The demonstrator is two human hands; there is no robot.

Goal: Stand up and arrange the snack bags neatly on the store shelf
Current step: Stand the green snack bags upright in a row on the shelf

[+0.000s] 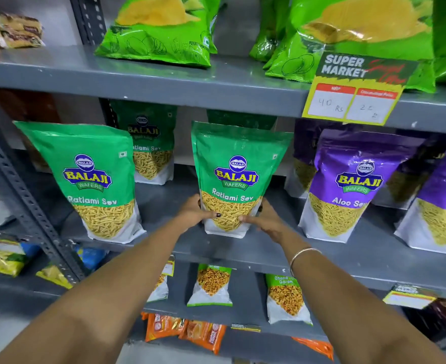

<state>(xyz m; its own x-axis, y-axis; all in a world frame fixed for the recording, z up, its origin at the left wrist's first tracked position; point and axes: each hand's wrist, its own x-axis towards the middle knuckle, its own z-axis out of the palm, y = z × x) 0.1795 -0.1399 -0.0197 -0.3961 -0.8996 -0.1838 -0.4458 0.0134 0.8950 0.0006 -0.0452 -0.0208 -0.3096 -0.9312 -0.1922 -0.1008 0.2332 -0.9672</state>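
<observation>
A green Ratlami Sev bag (236,177) stands upright at the middle of the grey shelf (256,252). My left hand (194,211) grips its lower left side and my right hand (265,219) its lower right side. A second green Ratlami Sev bag (90,179) stands upright to the left. Another green bag (149,143) stands further back, and a fourth is partly hidden behind the held one. Purple Aloo Sev bags (353,185) stand to the right, with more behind them.
Light green wafer bags (161,30) lie on the shelf above, beside a price tag (353,90) hanging from its edge. Small snack packets (211,285) stand on the shelf below. A perforated grey upright (25,198) borders the left side.
</observation>
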